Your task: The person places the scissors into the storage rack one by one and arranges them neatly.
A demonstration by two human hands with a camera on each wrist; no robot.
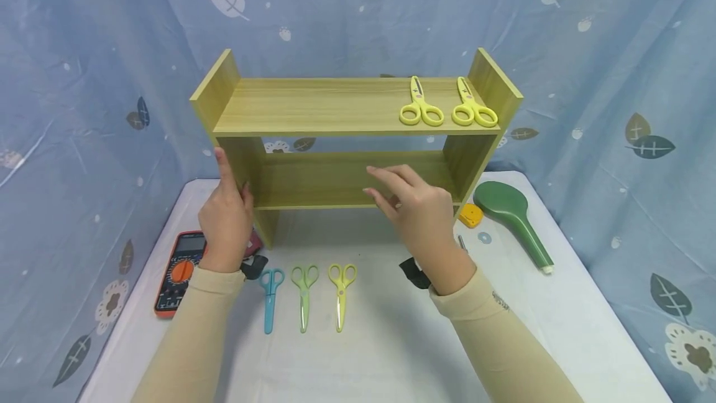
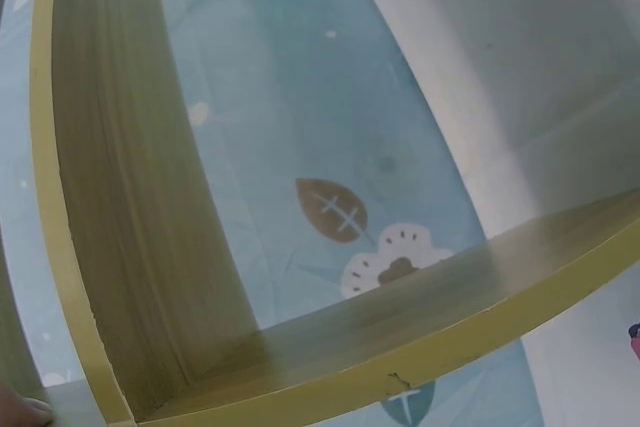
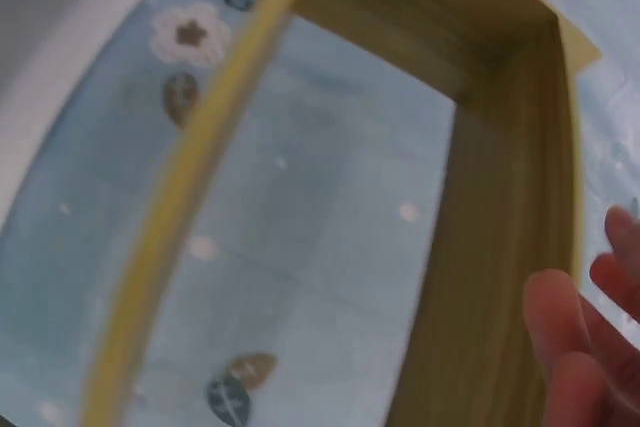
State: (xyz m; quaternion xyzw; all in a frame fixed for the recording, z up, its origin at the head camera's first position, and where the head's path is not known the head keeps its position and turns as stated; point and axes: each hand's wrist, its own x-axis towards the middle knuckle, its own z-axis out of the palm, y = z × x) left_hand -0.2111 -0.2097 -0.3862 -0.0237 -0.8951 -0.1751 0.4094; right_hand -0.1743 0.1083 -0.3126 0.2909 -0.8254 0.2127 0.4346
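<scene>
Head view looks down on a white table (image 1: 391, 341) with a wooden shelf (image 1: 335, 107) standing at its far side against a blue leaf-print curtain (image 1: 84, 79). Nearest the camera, in front of the shelf, three small scissors lie side by side with their blades toward the viewer: the blue scissors (image 1: 271, 297), the green scissors (image 1: 304, 294) and the yellow-green scissors (image 1: 340, 293). Left of the shelf's foot lies an orange multimeter (image 1: 178, 272). The left hand (image 1: 225, 216) is raised at the shelf's left upright, fingers straight, their tips at the upright's front edge; it holds nothing, and the left wrist view shows only a fingertip (image 2: 20, 410) at the edge of the wood. The right hand (image 1: 419, 210) hovers in front of the lower board toward the shelf's right side, fingers relaxed and spread, gripping nothing; whether it touches the board cannot be told, and the right wrist view shows its fingertips (image 3: 560, 327) beside the shelf's upright. Right of the shelf's base lie a small yellow tape measure (image 1: 472, 215) and a dark green brush (image 1: 511, 216) with its handle angled toward the viewer. Farthest away, on the shelf's top board near its right end, rest two yellow scissors (image 1: 421, 104) (image 1: 472, 106) side by side, handles toward the front.
</scene>
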